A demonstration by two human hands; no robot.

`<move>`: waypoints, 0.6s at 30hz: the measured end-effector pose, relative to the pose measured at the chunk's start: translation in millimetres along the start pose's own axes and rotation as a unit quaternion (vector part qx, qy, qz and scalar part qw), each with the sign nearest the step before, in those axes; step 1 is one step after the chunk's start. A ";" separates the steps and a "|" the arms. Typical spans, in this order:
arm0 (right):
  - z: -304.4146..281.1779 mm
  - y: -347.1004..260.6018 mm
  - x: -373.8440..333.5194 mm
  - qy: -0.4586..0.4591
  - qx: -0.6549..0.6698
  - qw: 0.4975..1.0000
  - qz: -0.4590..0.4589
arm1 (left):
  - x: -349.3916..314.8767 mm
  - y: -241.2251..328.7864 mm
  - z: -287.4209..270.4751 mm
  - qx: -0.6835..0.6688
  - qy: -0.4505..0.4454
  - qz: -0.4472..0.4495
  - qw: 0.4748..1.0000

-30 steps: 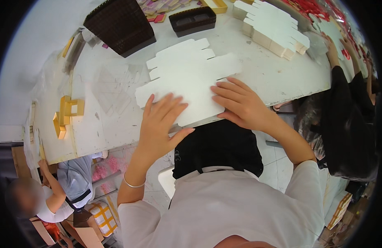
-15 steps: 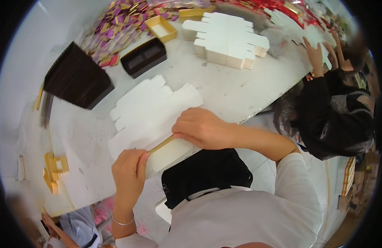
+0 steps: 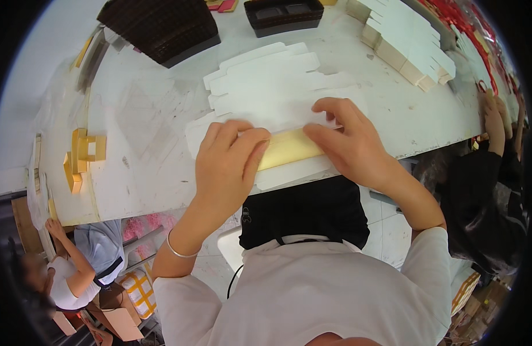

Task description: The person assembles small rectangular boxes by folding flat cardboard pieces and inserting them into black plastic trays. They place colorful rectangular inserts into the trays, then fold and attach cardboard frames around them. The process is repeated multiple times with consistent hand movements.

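Note:
A flat white cardboard box blank (image 3: 292, 176) with a gold panel folded up lies at the table's near edge, between my hands. My left hand (image 3: 228, 158) closes on the left end of the gold panel, thumb and fingers at its upper edge. At the right end, the thumb of my right hand (image 3: 358, 141) presses on the gold panel, with the other fingers curled above it. More flat white box blanks (image 3: 266, 81) with notched edges lie just beyond, overlapping one another. Parts of the held blank are hidden under my hands.
A thick stack of white blanks (image 3: 401, 43) stands at the far right. Dark brown trays (image 3: 162, 29) are piled at the far left, near a single dark tray (image 3: 283, 16). Folded gold box pieces (image 3: 81, 155) sit on the left. Co-workers are at both sides.
The view has shifted, so the table's things appear farther right and higher. The gold strip between my hands has turned to show a wider gold face. My right fingers have loosened and spread.

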State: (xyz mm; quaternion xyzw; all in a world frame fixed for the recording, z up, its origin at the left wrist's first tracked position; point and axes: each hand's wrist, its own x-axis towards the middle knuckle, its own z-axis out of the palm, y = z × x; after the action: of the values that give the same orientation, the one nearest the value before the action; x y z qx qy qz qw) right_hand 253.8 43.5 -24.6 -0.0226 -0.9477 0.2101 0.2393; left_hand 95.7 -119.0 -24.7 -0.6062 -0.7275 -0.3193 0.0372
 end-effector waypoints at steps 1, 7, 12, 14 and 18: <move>-0.8 -0.9 -0.3 -0.003 -0.015 0.999 -0.034 | -2.9 -1.3 0.3 -0.001 -0.001 0.012 1.000; -5.5 2.9 0.9 -0.090 -0.089 0.980 -0.152 | -6.1 1.9 -6.8 -0.038 -0.054 0.067 0.996; -6.9 -2.9 8.4 -0.164 -0.172 0.953 -0.188 | 4.7 0.6 -13.0 0.000 -0.106 0.117 0.988; -3.4 5.2 21.0 -0.173 -0.079 0.974 -0.123 | 12.4 -8.5 -12.5 -0.014 -0.139 0.081 0.987; -7.1 8.5 53.4 -0.298 0.021 0.953 0.049 | 29.0 -19.1 -5.3 -0.035 -0.192 -0.022 0.981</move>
State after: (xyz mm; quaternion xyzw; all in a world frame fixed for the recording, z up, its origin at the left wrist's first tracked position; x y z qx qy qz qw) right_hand 209.4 61.6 1.2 -0.0007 -0.9689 0.2391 -0.0642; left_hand 69.1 -98.0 -15.7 -0.6407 -0.7230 -0.2227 -0.1313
